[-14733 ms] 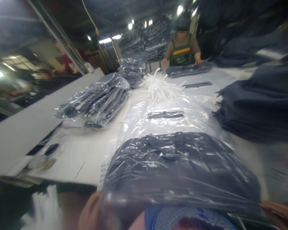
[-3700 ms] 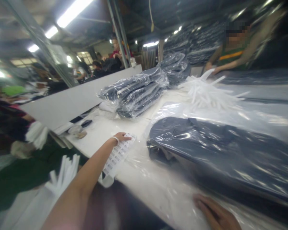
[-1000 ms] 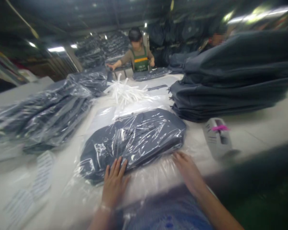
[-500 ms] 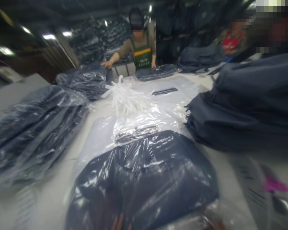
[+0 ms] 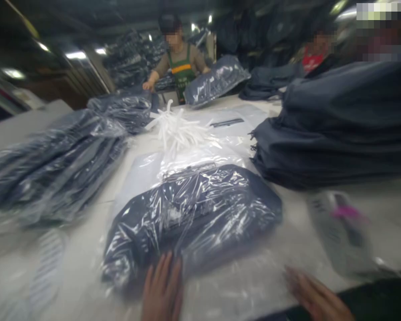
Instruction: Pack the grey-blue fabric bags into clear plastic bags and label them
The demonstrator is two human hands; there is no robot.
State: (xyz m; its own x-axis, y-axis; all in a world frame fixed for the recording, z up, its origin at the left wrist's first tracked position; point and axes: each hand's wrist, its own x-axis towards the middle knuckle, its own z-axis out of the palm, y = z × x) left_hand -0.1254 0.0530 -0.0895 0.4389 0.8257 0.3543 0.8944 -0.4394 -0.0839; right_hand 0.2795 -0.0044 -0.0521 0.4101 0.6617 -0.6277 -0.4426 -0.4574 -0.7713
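A folded dark blue garment in a clear plastic bag (image 5: 194, 214) lies on the white table (image 5: 87, 249) in front of me. My left hand (image 5: 163, 290) lies flat and open on the near end of the bag, fingers together against the garment. My right hand (image 5: 316, 296) rests open on the empty plastic flap at the bottom right, blurred by motion. Under the bagged garment lie more flat clear bags (image 5: 153, 167).
Bagged garments (image 5: 53, 165) are stacked at the left; unbagged dark garments (image 5: 337, 133) are piled at the right. White strips (image 5: 177, 127) lie mid-table. Label sheets (image 5: 45, 267) lie near left, a tape dispenser (image 5: 341, 232) near right. Across the table a person in a green apron (image 5: 180, 67) lifts a bagged garment (image 5: 215, 82).
Both hands have come back into view at the bag's near end. The person across the table has lifted a bagged garment off the table.
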